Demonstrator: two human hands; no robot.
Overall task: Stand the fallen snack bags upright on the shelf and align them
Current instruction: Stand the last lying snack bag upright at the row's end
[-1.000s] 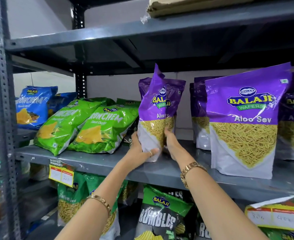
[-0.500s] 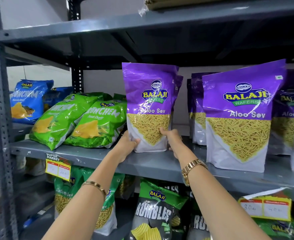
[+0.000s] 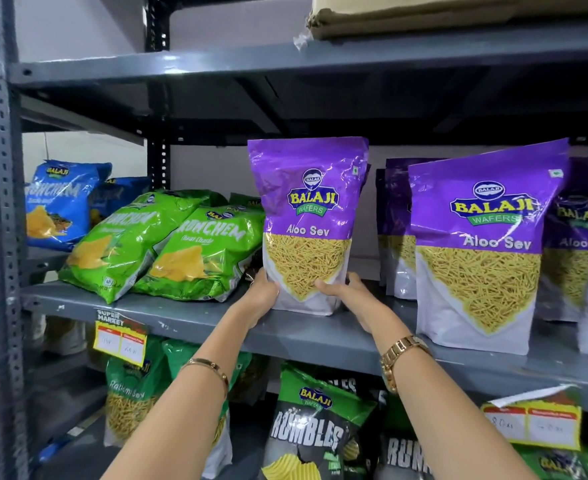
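Sev bag (image 3: 308,216) stands upright on the shelf (image 3: 320,336), left hand (image 3: 263,292) and right hand (image 3: 342,289) clasping its lower corners; looks light, crinkly, slick film with brittle contents, best gripped low at the gusset sides.

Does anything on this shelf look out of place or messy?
Yes. The green snack bags on the left lie tipped over, leaning on one another, while the purple bags stand upright. Nothing looks spilled or torn.
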